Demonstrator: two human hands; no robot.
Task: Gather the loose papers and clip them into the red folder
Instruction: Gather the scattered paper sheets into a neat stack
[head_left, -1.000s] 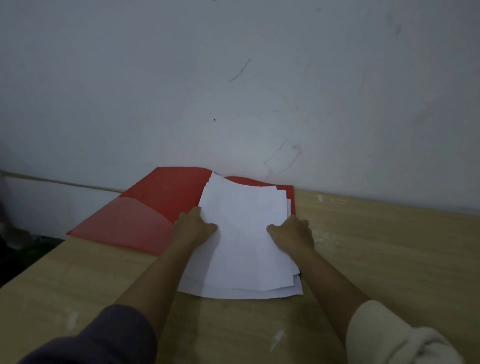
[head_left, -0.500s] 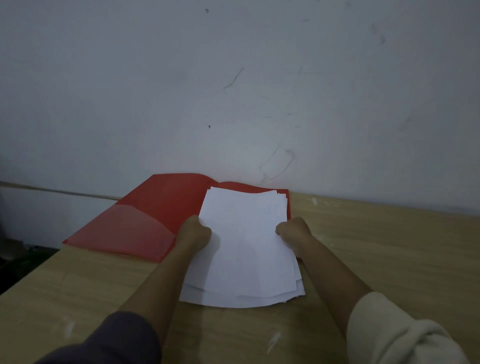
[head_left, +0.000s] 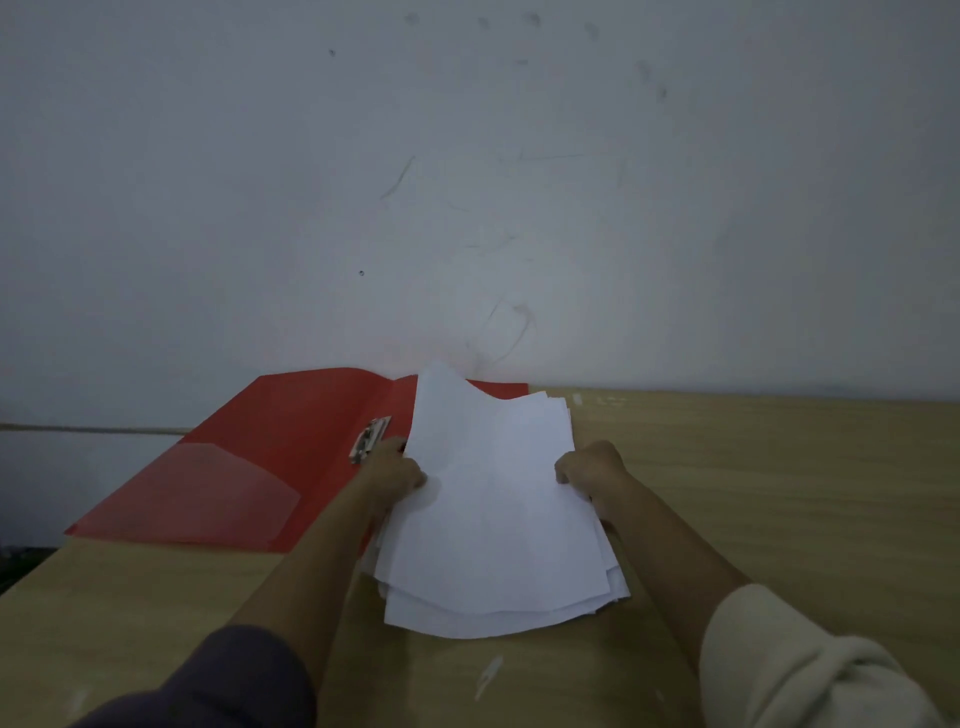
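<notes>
Papers (head_left: 493, 519) were gathered in an uneven stack, partly over the open red folder (head_left: 291, 431). I had left hand (head_left: 392, 475) and right hand (head_left: 587, 473) gripping its side edges. The clip (head_left: 370, 439) lay bare, so I judged squaring and clipping not yet done.

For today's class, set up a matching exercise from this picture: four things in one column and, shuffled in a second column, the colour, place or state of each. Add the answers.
Things
1. papers
2. folder
3. clip
4. right hand

Descriptions
A. red, lying open on the table
B. grips the right edge of the papers
C. white, held from both sides
D. silvery, on the folder beside the left hand

Pairs: 1-C, 2-A, 3-D, 4-B
</notes>
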